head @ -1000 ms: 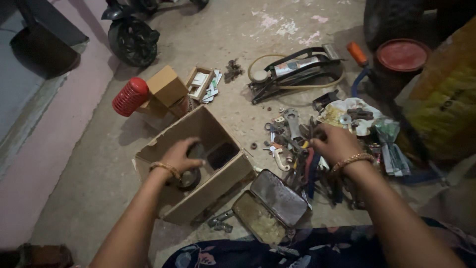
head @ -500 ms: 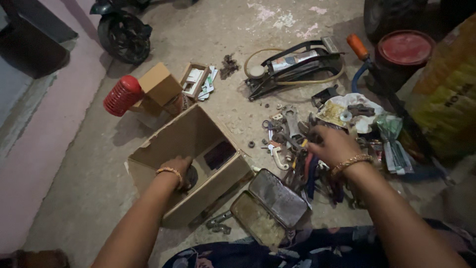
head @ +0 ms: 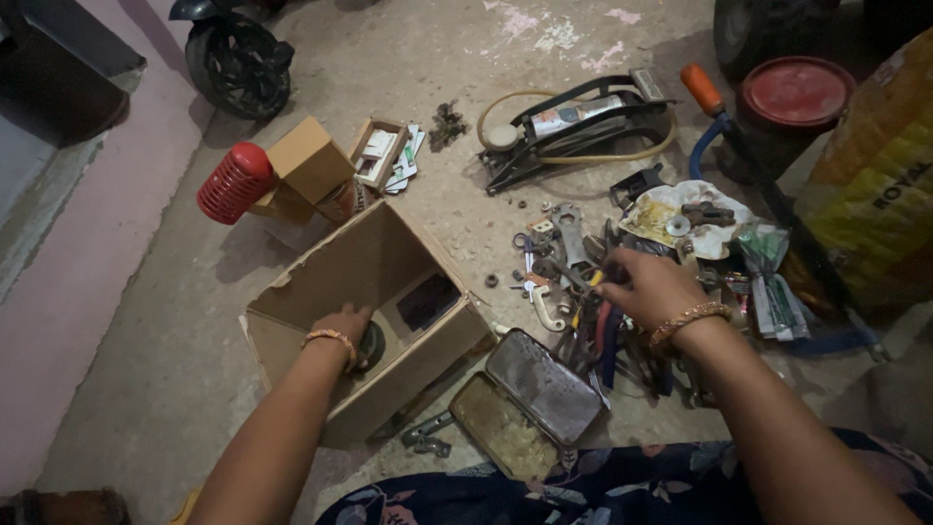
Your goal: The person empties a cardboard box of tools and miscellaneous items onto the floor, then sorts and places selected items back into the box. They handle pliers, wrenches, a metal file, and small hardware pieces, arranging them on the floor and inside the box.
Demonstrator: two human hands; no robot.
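On the concrete floor [head: 194, 350], near the left, an open cardboard box [head: 389, 262] lies tipped with its mouth facing up, and the left hand [head: 342, 326] reaches down into it, fingers curled over a dark round object [head: 372, 345] resting on the box's bottom; the hand touches it, but whether it truly grips it cannot be told. A dark rectangular thing [head: 429, 300] lies farther inside the same box. To the right, the right hand [head: 649, 285] is lowered, fingers bent, onto a heap of tools [head: 573, 292], spanners, pliers and small metal parts mixed together; its fingertips are hidden among them, so what it holds, if anything, cannot be told. Both wrists wear a gold bangle. Just near of the heap, between the 2 arms, an open rusty metal tin [head: 530, 399] lies with its lid folded back. Farther off, a foot pump [head: 573, 122] with a coiled hose lies on the floor, with a red-lidded drum [head: 795, 97] to its right. At far left of the box stand a red ribbed cylinder [head: 233, 183] and a small brown carton [head: 311, 160] just beside it, and beyond them a black wheel [head: 238, 63].
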